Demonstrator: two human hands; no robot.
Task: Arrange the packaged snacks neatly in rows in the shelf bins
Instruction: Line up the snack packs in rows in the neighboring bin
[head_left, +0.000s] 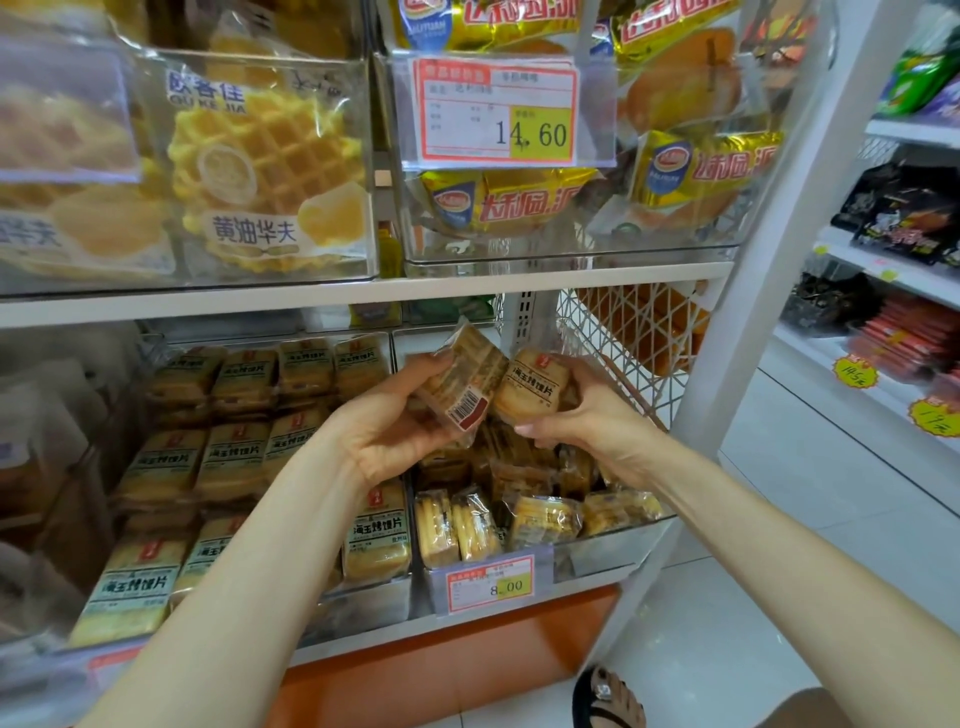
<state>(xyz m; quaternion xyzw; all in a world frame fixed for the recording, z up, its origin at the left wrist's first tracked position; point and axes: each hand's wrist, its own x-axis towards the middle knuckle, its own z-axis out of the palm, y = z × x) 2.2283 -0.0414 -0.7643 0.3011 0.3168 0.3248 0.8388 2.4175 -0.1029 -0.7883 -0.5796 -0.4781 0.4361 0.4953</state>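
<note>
My left hand (387, 423) grips a clear-wrapped snack pack (465, 374), held tilted with its barcode sticker facing me. My right hand (582, 410) holds a second pack (532, 387), label side towards me. Both packs hover above the right-hand clear bin (613, 548) on the lower shelf, where several packs (524, 514) lie jumbled, some standing on edge along the front. The left-hand bin (363, 595) holds the same kind of toast-slice packs (234, 457) lined up in rows, label up.
The upper shelf carries clear bins of waffle packs (265, 171) and gold pie packs (696, 171), with a price tag (498, 111). A white wire side basket (634, 332) hangs at right. Another shelf unit (904, 291) stands across the aisle; my sandalled foot (608, 699) is on the tiled floor.
</note>
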